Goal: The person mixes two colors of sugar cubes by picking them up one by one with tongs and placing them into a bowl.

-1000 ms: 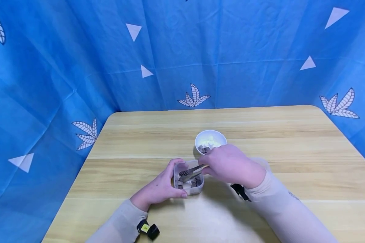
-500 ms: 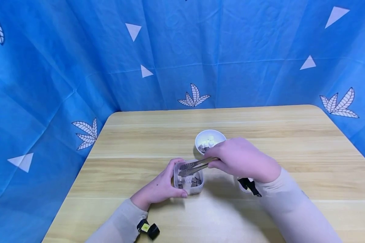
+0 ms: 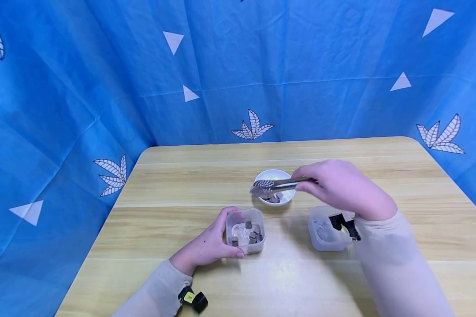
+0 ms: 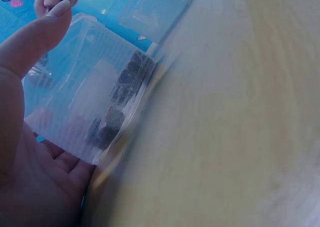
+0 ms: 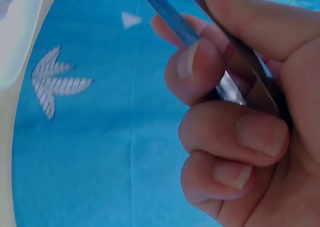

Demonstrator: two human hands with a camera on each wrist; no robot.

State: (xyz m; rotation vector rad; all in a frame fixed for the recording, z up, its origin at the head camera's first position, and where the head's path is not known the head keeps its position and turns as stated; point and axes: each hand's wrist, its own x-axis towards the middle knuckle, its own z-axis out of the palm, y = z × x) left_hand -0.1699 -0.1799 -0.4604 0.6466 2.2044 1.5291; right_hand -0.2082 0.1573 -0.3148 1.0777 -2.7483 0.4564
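My left hand (image 3: 210,246) grips a clear square plastic container (image 3: 245,252) by its left side, thumb at the near side and fingers round the back. Several small dark brown cubes (image 3: 255,237) lie on its bottom and show through its wall in the left wrist view. In my right hand (image 3: 337,187) is a pair of metal tongs (image 3: 287,182), with curled fingers round the arms in the right wrist view. The tong tips are over the left rim of a white bowl (image 3: 277,172). I cannot tell whether they pinch anything. Brown pieces (image 3: 273,198) show inside the bowl.
Under my right wrist stands a second clear plastic container (image 3: 326,246), partly covered by the forearm. A blue patterned cloth (image 3: 222,53) hangs behind the wooden table (image 3: 174,176).
My right hand has moved right and away from me, carrying the tongs out of the held container to above the bowl. The second container has come into view. My left hand has stayed in place.
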